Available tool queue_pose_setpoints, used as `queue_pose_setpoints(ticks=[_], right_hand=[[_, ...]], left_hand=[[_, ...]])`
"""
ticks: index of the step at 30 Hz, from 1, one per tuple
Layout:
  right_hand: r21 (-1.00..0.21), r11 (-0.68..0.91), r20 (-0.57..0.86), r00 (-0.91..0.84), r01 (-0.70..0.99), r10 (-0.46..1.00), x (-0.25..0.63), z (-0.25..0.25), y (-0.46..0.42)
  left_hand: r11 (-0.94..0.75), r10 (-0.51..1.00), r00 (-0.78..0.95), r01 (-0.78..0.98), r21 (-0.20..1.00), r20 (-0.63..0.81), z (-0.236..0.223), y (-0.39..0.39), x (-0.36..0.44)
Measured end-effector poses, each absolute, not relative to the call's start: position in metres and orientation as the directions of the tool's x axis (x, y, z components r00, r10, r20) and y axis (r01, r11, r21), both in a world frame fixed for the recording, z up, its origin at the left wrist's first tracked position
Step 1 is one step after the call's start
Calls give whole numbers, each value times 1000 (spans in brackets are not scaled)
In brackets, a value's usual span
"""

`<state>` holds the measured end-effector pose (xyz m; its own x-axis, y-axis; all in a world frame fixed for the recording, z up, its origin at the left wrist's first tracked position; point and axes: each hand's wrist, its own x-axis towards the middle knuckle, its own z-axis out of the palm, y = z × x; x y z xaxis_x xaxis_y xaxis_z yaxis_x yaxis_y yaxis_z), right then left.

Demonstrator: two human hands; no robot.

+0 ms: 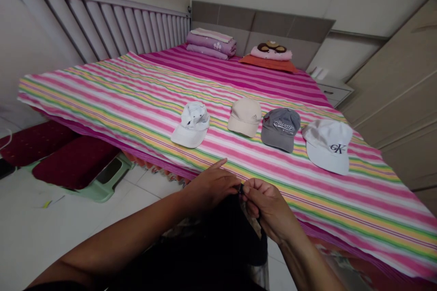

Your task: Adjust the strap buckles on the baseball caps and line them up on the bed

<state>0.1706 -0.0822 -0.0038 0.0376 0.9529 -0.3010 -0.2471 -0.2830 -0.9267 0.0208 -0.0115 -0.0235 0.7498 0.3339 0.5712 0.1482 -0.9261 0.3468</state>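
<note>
Head view. Both hands meet at the lower centre of the frame, just in front of the near edge of the bed. The left hand is closed around the upper edge of a black item, with the index finger extended toward the bed. The right hand pinches the same edge between thumb and curled fingers. The two hands touch or nearly touch at the pinch point. The black item hangs below the hands, between the forearms; its shape cannot be told, since it is dark and partly hidden.

The bed carries a sheet striped in pink, white, yellow and green. Four caps lie in a row on the sheet beyond the hands, each apart from the next:
- a white cap, leftmost, brim toward the near edge;
- a beige cap;
- a grey cap with white lettering on the front;
- a white cap with dark letters, rightmost.

At the head of the bed, folded purple bedding lies beside a pink pillow on an orange cushion, all against the headboard.

On the floor to the left of the bed, a pale green stool holds a dark red cushion. A white nightstand stands to the right of the headboard.
</note>
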Motion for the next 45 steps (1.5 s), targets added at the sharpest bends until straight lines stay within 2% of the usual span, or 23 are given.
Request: queue_pose_setpoints(ticks=[5, 9, 12, 17, 20, 22, 24, 28, 32, 34, 38, 42, 45], right_hand=[[-935, -284, -295, 20, -212, 955, 173, -2, -81], [-940, -276, -288, 33, -199, 957, 173, -3, -79], [-933, -279, -295, 42, -227, 954, 172, -5, -79], [-907, -304, -329, 40, -291, 943, 170, -8, -80], [-916, -294, -318, 44, -272, 947, 170, -10, -79], [-932, -279, -303, 73, -231, 950, 171, -11, -79], [-947, -265, -287, 109, -183, 952, 172, -12, -79], [-939, -279, -302, 93, -198, 949, 171, -12, -79], [-910, -306, -341, 84, -278, 936, 168, -7, -79], [-913, -309, -342, 89, -266, 935, 167, -5, -79], [-921, -311, -335, 68, -233, 940, 168, -2, -79], [-935, -304, -321, 72, -183, 944, 171, -2, -79], [-940, -291, -309, 85, -176, 947, 172, -1, -79]], left_hand=[[-943, 301, 768, 153, 294, 566, -25, -11, 22], [-942, 297, 771, 141, 305, 563, -25, -9, 24], [-919, 334, 768, 135, 371, 546, -26, -9, 22], [-819, 427, 774, 111, 564, 468, -32, -7, 17], [-662, 558, 708, 64, 746, 434, -37, -6, 17], [-486, 652, 673, 15, 874, 351, -39, -6, 19], [-333, 696, 665, -36, 942, 271, -40, -6, 20], [-190, 724, 661, -81, 978, 196, -37, -4, 20], [73, 714, 700, -89, 993, 10, -34, -3, 20], [134, 708, 706, -93, 987, -30, -35, -3, 21], [26, 712, 701, -77, 997, 36, -35, -3, 20], [-252, 696, 691, -17, 968, 194, -30, -3, 18], [-495, 640, 688, 28, 869, 342, -26, -2, 17]])
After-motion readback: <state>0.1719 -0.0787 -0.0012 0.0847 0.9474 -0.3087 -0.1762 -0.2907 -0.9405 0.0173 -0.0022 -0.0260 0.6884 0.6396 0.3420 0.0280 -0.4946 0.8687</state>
